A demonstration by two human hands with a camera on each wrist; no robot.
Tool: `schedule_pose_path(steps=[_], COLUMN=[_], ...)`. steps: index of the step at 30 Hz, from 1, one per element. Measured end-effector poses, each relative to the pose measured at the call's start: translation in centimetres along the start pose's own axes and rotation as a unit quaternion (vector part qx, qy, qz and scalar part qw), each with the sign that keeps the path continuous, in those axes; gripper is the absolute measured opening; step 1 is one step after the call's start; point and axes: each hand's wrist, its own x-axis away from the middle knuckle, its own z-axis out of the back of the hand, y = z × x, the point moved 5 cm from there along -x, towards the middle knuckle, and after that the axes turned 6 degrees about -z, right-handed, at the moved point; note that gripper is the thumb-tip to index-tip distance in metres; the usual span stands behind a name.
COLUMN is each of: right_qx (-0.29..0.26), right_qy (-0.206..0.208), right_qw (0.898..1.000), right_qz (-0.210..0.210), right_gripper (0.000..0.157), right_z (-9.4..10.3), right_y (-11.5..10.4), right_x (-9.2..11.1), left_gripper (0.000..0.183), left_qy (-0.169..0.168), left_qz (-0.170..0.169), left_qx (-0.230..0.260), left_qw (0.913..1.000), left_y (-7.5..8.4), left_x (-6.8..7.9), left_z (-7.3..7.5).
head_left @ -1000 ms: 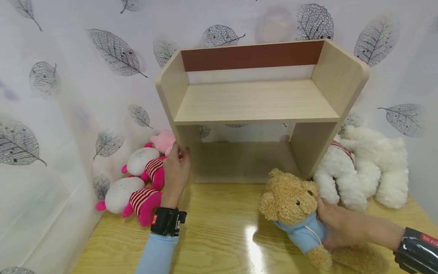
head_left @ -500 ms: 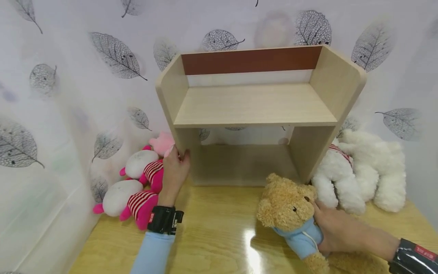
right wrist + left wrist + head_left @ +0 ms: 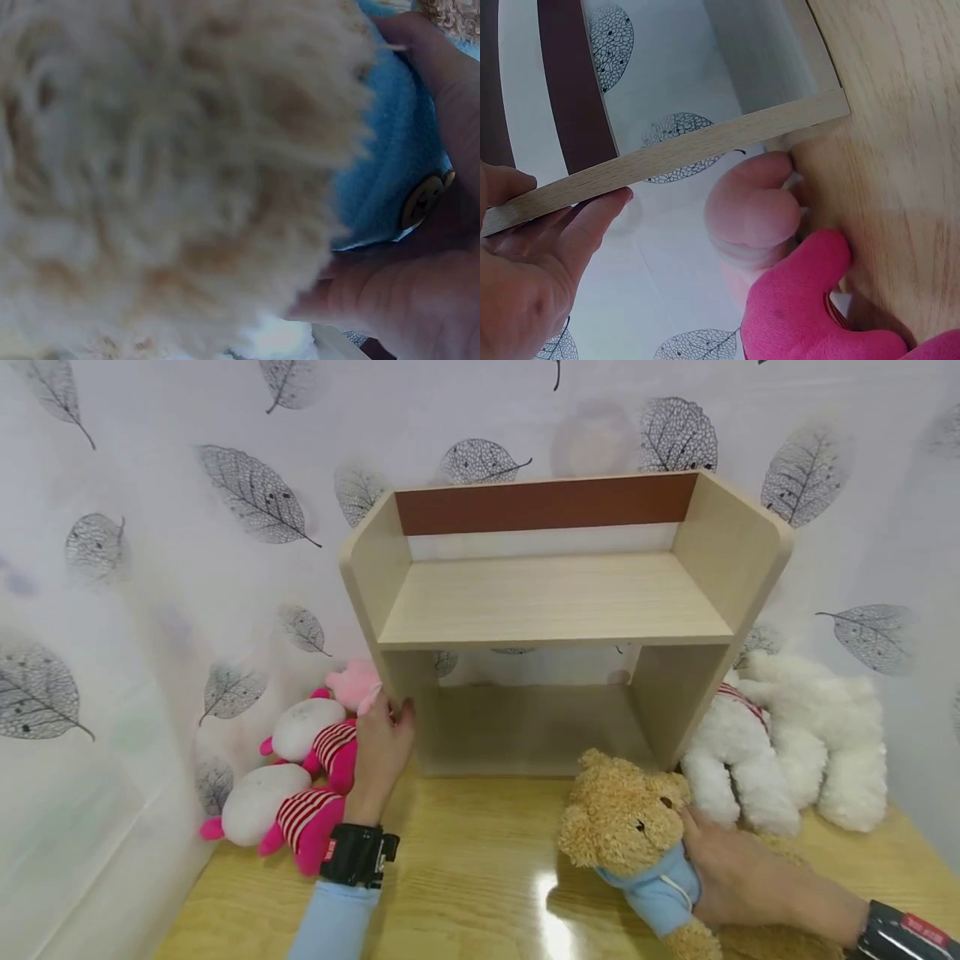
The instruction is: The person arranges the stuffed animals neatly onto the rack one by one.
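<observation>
My left hand [image 3: 382, 760] grips the left side panel of a pale wooden desk shelf [image 3: 555, 602]. In the left wrist view the thumb lies on one face of the panel edge [image 3: 667, 154] and the fingers [image 3: 592, 225] on the other. With my right hand [image 3: 750, 877] I hold a curly tan teddy bear [image 3: 618, 822] in a blue hoodie, around its body, in front of the shelf's right end. It leans with its head toward the shelf. The right wrist view is mostly filled by its blurred fur [image 3: 165, 165], with the blue hoodie [image 3: 390, 135] between thumb and fingers.
Two pink-and-white plush toys [image 3: 258, 802] in striped shirts lie left of the shelf, with a light pink plush [image 3: 352, 683] behind them. White fluffy plush toys [image 3: 825, 735] sit at its right. The wooden table [image 3: 465, 860] meets leaf-patterned curtains [image 3: 150, 610].
The head view has tilted slightly, so the shelf and toys sit a little lower in it. Both hands keep their holds on the shelf and the teddy bear.
</observation>
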Motion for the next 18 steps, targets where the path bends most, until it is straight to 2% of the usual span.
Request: schedule_pose_path(steps=[5, 10, 15, 18], right_qx=[-0.012, -0.033, -0.033, -0.028], right_qy=[0.0, -0.03, -0.071, -0.067], right_qw=[1.0, 0.999, 0.996, 0.996], right_qz=[-0.009, -0.024, -0.04, -0.042], right_gripper=[0.11, 0.114, 0.112, 0.107], right_z=[-0.37, -0.7, -0.84, -0.77], right_y=[0.21, 0.45, 0.65, 0.53], right_x=[0.14, 0.03, -0.11, -0.08], left_gripper=[0.028, 0.027, 0.027, 0.028], left_qy=[-0.002, 0.012, 0.014, 0.018], left_qz=[-0.005, -0.025, -0.016, -0.014], left_qx=[-0.004, -0.007, -0.008, -0.011], left_qw=[1.0, 0.9996, 0.9997, 0.9997], left_y=[0.01, 0.16, 0.2, 0.21], left_x=[0.05, 0.02, -0.08, 0.0], left_z=[0.04, 0.12, 0.14, 0.11])
